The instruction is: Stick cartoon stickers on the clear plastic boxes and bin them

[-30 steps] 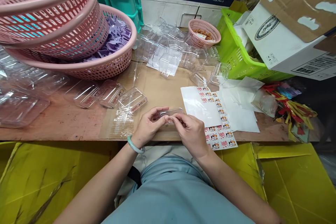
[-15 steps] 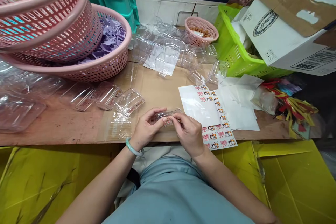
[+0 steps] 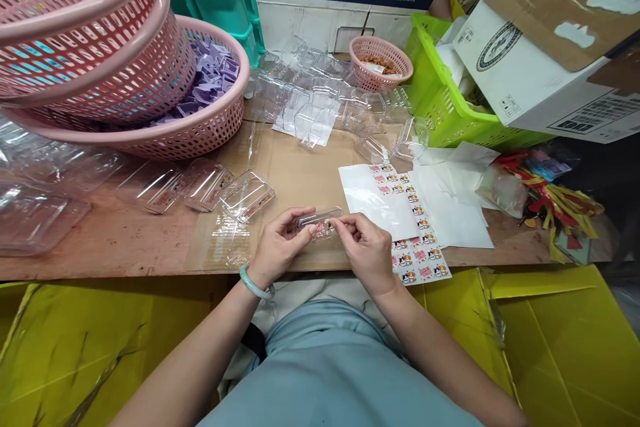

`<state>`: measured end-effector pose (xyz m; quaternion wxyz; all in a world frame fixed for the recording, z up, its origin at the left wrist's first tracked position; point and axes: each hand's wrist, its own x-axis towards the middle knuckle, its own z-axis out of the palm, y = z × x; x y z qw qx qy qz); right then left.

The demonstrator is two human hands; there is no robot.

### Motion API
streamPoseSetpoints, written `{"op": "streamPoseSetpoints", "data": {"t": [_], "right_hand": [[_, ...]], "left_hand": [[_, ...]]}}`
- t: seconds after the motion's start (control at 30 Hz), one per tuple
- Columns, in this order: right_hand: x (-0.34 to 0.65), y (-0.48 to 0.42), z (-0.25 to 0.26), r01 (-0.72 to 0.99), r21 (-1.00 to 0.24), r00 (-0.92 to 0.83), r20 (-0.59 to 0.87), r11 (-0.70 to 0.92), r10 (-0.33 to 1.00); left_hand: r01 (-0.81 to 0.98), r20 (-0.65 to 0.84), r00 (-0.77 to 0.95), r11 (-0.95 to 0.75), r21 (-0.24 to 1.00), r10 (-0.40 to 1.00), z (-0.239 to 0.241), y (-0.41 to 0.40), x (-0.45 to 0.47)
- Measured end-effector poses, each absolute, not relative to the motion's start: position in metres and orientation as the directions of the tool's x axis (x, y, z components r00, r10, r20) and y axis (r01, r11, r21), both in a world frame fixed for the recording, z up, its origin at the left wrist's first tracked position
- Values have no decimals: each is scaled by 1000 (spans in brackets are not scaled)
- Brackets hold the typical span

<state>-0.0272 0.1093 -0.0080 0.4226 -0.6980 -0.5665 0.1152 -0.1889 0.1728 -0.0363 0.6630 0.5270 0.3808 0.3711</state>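
Note:
My left hand (image 3: 281,243) and my right hand (image 3: 367,248) are closed on a small clear plastic case (image 3: 320,221) held just above the near edge of the wooden table (image 3: 125,233). A small pink sticker shows on the case between my fingertips. Right of my hands lies a sticker sheet (image 3: 413,227) with little cat pictures, partly peeled. Three closed clear cases (image 3: 200,185) lie in a row to the left.
Stacked pink baskets (image 3: 100,67) at the back left hold purple plastic parts. A pile of empty clear cases (image 3: 320,97), a small pink basket (image 3: 381,61), a green crate (image 3: 450,107) and cardboard boxes stand behind. White backing papers (image 3: 450,207) and red-yellow tags (image 3: 555,200) lie right.
My right fingers have shifted a little along the case, and a pink sticker now shows on it. The camera has tilted slightly.

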Motion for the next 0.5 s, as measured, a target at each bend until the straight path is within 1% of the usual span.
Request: {"op": "streamPoseSetpoints", "data": {"t": [0.1, 0.2, 0.27, 0.4, 0.5], "right_hand": [[-11, 108, -7, 604, -787, 487, 244, -122, 838], [-8, 107, -5, 497, -854, 566, 186, -153, 803], [-19, 108, -4, 482, -862, 552, 162, -155, 818], [-43, 114, -12, 531, -829, 421, 75, -178, 904], [-39, 115, -22, 453, -878, 378, 33, -153, 925]], "left_hand": [[-90, -128, 417, 181, 979, 900, -34, 174, -189], [-83, -124, 414, 173, 981, 902, -34, 174, -188], [-75, -111, 411, 155, 985, 905, -34, 174, -188], [-91, -79, 401, 126, 988, 913, -35, 171, -190], [-106, -81, 417, 137, 985, 905, -37, 170, -191]]}}
